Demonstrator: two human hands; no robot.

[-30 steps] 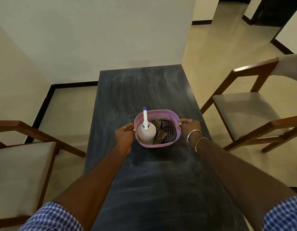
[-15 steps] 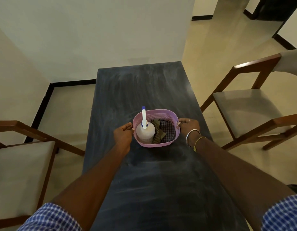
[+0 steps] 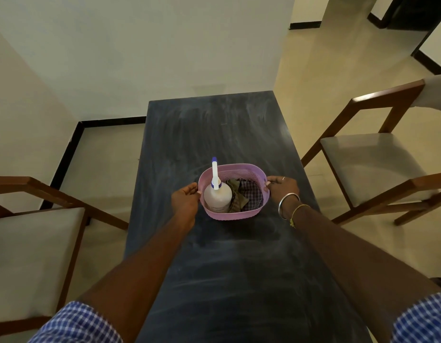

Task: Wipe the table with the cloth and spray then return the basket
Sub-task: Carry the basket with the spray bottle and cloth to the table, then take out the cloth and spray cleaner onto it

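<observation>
Dusty streaks cover the dark table (image 3: 214,280), chairs on either side. Your left hand (image 3: 185,202) curls its fingers on the left end of the pink basket (image 3: 233,215), which sits mid-table. Inside, a spray bottle (image 3: 217,197) stands left, a crumpled cloth (image 3: 246,197) right. Your right hand (image 3: 283,188) grips the right end. It's light, flexible plastic; hold both ends so the bottle doesn't tip.

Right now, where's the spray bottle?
The spray bottle stands upright in the left side of the pink basket mid-table, beside the cloth, nearest the left hand.
</observation>
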